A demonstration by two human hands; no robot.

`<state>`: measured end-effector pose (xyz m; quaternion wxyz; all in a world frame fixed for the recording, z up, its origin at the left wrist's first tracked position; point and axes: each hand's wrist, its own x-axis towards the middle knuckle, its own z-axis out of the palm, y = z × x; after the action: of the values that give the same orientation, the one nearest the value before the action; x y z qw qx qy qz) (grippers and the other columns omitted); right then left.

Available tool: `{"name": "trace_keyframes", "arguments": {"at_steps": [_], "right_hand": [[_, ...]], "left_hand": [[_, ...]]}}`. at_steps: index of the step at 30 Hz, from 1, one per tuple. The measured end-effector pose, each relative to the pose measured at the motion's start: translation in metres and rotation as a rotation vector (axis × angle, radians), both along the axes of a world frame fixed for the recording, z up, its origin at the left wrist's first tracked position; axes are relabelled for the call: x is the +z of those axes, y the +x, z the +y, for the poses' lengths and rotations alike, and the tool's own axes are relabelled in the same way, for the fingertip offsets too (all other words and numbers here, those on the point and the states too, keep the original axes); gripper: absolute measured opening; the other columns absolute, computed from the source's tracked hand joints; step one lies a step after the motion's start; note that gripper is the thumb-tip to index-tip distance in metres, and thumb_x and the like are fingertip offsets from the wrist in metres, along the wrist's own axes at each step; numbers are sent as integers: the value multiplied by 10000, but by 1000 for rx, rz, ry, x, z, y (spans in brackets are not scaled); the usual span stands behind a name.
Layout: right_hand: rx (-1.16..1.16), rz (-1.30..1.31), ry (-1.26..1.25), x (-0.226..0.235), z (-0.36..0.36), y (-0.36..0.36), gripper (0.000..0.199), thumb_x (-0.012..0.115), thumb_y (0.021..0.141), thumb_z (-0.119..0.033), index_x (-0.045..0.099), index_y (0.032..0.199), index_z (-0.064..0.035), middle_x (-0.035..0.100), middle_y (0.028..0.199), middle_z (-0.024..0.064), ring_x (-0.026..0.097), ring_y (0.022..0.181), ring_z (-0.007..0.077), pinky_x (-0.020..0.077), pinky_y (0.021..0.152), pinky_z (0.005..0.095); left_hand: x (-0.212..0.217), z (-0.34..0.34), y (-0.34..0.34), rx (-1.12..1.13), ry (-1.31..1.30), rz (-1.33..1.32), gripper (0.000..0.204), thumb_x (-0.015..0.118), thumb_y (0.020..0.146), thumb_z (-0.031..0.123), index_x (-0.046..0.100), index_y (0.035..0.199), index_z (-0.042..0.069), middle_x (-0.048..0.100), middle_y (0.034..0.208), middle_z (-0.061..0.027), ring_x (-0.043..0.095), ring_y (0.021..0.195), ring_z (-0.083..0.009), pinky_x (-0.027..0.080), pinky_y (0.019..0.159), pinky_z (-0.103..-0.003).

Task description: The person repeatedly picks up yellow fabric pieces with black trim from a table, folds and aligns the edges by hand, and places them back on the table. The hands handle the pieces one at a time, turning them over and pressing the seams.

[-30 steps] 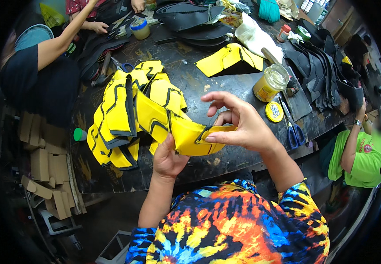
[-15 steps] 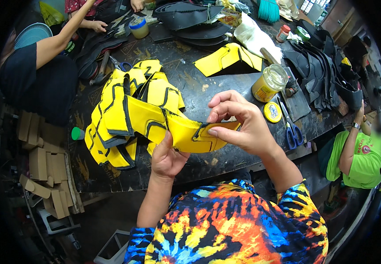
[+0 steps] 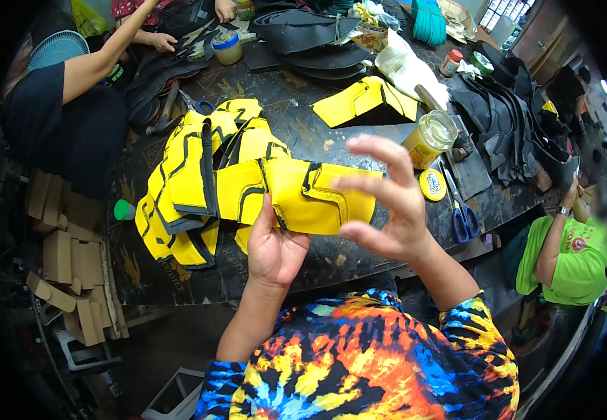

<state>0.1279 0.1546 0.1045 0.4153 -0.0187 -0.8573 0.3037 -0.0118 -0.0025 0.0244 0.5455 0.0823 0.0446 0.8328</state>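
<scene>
Head view, looking down over a dark counter crowded with cut pieces. Left hand raised from below, palm up, thumb pressed along the lower edge of a yellow piece with black trim, fingers hidden behind it; pinching that piece between thumb and fingers. Piece held flat and roughly level, just above the near edge of the counter, its left end overlapping a heap of yellow pieces lying on the counter. Right hand lifted in front of the right end of the piece, fingers spread and slightly curled, wrist bent; fingertips close to the yellow surface, though contact hard to tell from this angle. Both forearms coming up from the lower edge, above a tie-dye shirt.

Right of the hands: a glass jar of yellowish paste, a round yellow lid beside it, blue-handled scissors next to that. Further back: another folded yellow piece and stacks of black pieces. At upper left, a person in a black shirt reaching onto the counter; at right, a person in a green shirt.
</scene>
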Motion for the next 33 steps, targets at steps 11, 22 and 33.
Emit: {"name": "trace_keyframes", "arguments": {"at_steps": [11, 22, 33], "right_hand": [[-311, -107, 104, -5, 39, 27, 340, 873, 756, -303, 782, 1022, -113, 650, 1289, 124, 545, 1273, 340, 396, 1095, 482], [-756, -758, 417, -10, 149, 65, 473, 903, 646, -499, 845, 966, -156, 551, 1497, 146, 437, 1421, 354, 335, 1112, 532], [-349, -278, 98, 31, 62, 70, 425, 910, 694, -300, 783, 1069, -146, 609, 1361, 110, 543, 1275, 308, 427, 1030, 451]], "left_hand": [[18, 5, 4, 216, -249, 192, 493, 584, 1052, 371, 536, 1455, 92, 597, 1457, -79, 569, 1341, -254, 443, 1148, -457], [31, 24, -5, 262, -234, 233, 472, 560, 1057, 316, 526, 1457, 69, 616, 1438, -96, 593, 1318, -252, 485, 1115, -449], [40, 28, 17, 389, -332, 419, 386, 573, 1060, 182, 529, 1428, 72, 649, 1358, -90, 649, 1221, -227, 562, 998, -403]]}}
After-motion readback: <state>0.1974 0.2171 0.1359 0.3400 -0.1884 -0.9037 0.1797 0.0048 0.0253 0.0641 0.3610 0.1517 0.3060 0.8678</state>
